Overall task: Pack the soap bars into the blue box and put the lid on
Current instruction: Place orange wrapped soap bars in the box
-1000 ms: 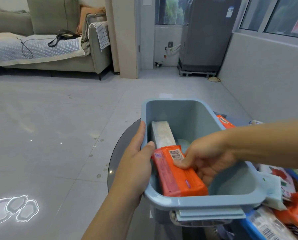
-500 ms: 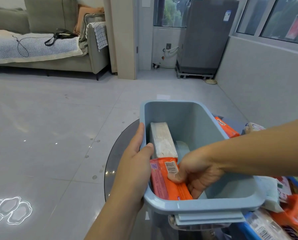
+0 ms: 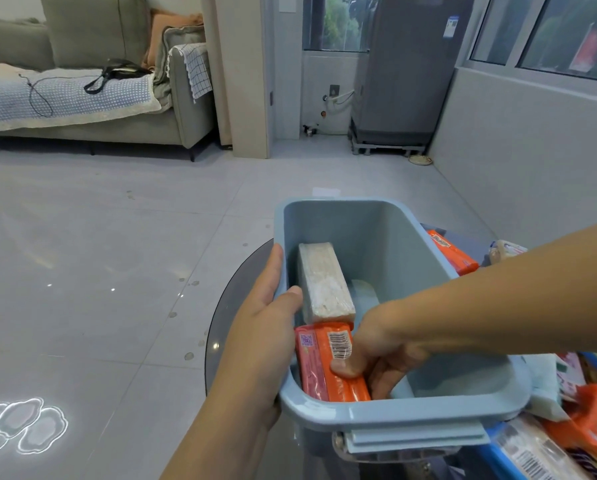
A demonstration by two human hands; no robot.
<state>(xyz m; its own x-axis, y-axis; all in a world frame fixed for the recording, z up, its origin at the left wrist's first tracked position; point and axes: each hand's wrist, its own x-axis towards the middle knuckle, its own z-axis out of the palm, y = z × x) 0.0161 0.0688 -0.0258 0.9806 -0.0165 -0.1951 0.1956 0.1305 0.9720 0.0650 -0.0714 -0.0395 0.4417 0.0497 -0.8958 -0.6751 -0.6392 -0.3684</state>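
Observation:
The blue box stands open on a round glass table. My left hand grips its left rim, thumb hooked over the edge. Inside, a pale white soap bar lies along the left wall. Just in front of it sits an orange-wrapped soap bar with a barcode, low in the near-left corner. My right hand reaches into the box and holds that orange bar, thumb pressed on its top. A flat blue lid-like piece shows under the box's near rim.
More orange soap packs lie outside the box at the right: one behind the far wall, others at the bottom right. A clear-wrapped bar and white packets crowd the right side. Tiled floor, a sofa lie beyond.
My right hand has lowered the orange bar from above the rim down into the near-left corner of the box. My left hand has stayed on the rim.

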